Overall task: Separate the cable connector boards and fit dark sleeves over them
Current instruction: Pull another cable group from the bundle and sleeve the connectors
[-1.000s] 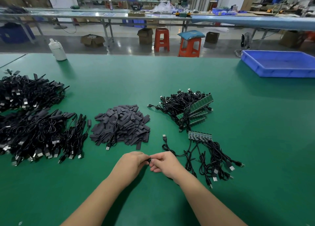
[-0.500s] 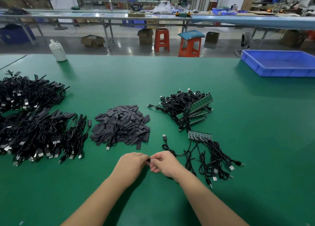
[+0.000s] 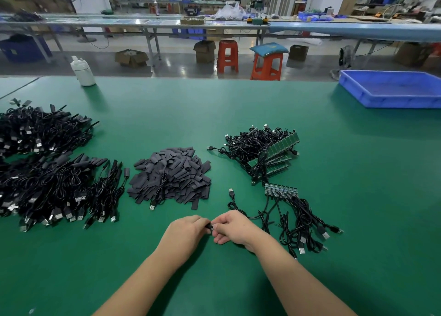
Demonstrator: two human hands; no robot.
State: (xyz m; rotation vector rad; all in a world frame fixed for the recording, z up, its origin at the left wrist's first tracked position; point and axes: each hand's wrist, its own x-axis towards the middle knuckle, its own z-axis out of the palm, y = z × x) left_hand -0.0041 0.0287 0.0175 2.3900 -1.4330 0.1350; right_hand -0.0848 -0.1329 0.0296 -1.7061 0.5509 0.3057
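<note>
**Sleeve meets board on the green bench**

A worker's left hand (image 3: 185, 232) and right hand (image 3: 232, 227) meet knuckles-up, fingers curled, pinching a small dark sleeve (image 3: 209, 227) between them, apparently sliding it over a cable's board end. Next, seemingly, it must be pushed fully home. The heap of flat grey-black sleeves (image 3: 170, 173) lies just beyond.

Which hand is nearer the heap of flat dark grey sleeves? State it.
Left. The left hand lies just below the heap of flat dark grey sleeves; the right hand sits below and further right.
</note>
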